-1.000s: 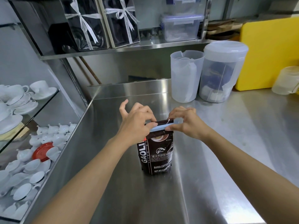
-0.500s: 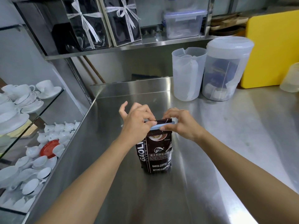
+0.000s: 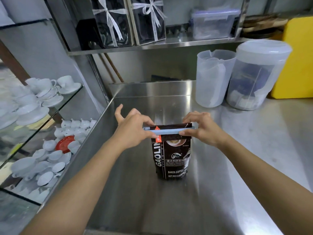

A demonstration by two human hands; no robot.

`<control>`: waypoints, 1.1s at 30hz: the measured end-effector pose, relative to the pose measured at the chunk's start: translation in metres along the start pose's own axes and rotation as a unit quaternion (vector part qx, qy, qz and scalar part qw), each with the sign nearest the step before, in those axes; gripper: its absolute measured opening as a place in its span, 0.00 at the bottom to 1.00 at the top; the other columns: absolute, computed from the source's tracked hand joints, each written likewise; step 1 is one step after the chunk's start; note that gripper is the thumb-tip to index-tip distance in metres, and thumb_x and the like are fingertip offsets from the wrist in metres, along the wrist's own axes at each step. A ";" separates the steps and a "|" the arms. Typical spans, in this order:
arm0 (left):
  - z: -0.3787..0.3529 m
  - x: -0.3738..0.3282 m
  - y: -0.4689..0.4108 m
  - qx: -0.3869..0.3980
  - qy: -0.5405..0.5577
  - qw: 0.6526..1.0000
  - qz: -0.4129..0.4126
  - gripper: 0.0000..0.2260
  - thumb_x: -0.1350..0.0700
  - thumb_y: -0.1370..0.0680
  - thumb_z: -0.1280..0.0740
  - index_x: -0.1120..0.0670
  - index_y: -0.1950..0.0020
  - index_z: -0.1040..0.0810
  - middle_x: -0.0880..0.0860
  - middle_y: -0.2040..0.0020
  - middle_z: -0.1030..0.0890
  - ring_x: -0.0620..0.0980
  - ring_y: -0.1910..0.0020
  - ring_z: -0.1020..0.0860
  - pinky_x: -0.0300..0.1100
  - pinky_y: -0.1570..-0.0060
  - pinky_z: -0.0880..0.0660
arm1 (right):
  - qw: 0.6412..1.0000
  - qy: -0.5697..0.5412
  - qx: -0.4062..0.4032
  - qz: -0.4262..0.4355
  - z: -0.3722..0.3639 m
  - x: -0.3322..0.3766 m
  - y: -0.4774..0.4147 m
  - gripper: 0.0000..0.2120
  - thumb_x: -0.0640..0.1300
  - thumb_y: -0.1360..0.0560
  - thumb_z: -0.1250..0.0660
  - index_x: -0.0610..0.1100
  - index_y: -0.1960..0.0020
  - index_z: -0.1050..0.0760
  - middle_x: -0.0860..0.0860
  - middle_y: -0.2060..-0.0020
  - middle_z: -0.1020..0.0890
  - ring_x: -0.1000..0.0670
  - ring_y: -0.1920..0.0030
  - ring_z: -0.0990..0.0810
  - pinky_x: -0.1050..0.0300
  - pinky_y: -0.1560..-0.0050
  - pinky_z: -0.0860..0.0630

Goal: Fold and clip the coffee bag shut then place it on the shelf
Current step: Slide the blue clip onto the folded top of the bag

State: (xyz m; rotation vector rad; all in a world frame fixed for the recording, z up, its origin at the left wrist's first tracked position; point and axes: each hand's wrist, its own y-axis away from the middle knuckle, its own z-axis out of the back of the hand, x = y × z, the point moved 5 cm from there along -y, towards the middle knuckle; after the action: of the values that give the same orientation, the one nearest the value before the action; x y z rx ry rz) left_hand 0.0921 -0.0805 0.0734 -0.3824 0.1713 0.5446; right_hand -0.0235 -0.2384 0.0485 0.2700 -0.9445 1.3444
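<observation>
A dark coffee bag [image 3: 171,158] printed "GAOLI" and "BAKED.COFFEE" stands upright on the steel counter [image 3: 220,175]. A long pale-blue clip [image 3: 166,131] lies across its folded top, reaching past both sides of the bag. My left hand [image 3: 132,131] pinches the clip's left end between thumb and fingers. Over on the other side, my right hand [image 3: 203,129] pinches the right end the same way. The steel shelf [image 3: 152,45] runs along the wall above the counter.
The shelf holds two dark ribboned gift boxes [image 3: 130,21] and a clear lidded box [image 3: 213,22]. A clear jug [image 3: 213,78] and a lidded clear canister [image 3: 255,75] stand at the counter's back right, beside a yellow board [image 3: 298,58]. Glass shelves of white cups [image 3: 39,106] stand left.
My hands have slid apart along the clip to its two ends, so more of the clip and the bag's folded top shows. The bag has stayed upright in place.
</observation>
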 end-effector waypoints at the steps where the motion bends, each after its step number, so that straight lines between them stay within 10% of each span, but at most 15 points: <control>1: -0.001 0.001 0.001 -0.006 0.001 1.000 0.008 0.12 0.41 0.38 0.28 0.42 0.59 0.21 0.43 0.58 0.28 0.39 0.50 0.35 0.54 0.34 0.68 | 1.000 0.009 0.002 0.000 0.001 0.000 -0.001 0.07 0.43 0.36 0.26 0.45 0.60 0.22 0.59 0.63 0.24 0.55 0.54 0.26 0.44 0.40 0.40; 5: -0.001 0.002 0.003 -0.025 -0.006 1.000 0.017 0.13 0.42 0.38 0.27 0.45 0.56 0.20 0.48 0.55 0.27 0.42 0.48 0.34 0.55 0.33 0.68 | 0.994 0.100 0.001 0.030 0.002 0.008 -0.003 0.08 0.46 0.34 0.27 0.47 0.58 0.24 0.50 0.56 0.21 0.48 0.48 0.27 0.58 0.52 0.48; 13: 0.000 -0.003 0.007 -0.067 0.017 0.998 0.001 0.10 0.45 0.37 0.26 0.46 0.59 0.19 0.42 0.62 0.33 0.36 0.55 0.41 0.40 0.39 0.71 | 0.934 0.330 0.050 0.130 -0.029 0.047 -0.019 0.12 0.53 0.31 0.33 0.46 0.54 0.24 0.51 0.59 0.21 0.49 0.52 0.29 0.53 0.50 0.49; 33: 0.003 0.018 0.027 -0.120 0.065 0.991 0.000 0.07 0.44 0.35 0.28 0.44 0.61 0.19 0.39 0.63 0.32 0.34 0.53 0.38 0.36 0.43 0.76 | 0.924 0.349 0.074 0.141 -0.047 0.068 -0.022 0.11 0.52 0.29 0.35 0.46 0.52 0.24 0.51 0.59 0.21 0.50 0.52 0.28 0.53 0.46 0.50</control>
State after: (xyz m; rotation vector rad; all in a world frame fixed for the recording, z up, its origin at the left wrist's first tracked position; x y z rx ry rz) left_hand 0.0929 -0.0496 0.0629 -0.6528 0.2319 0.5431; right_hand 0.0113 -0.1650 0.0755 -0.2405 -0.2822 1.6188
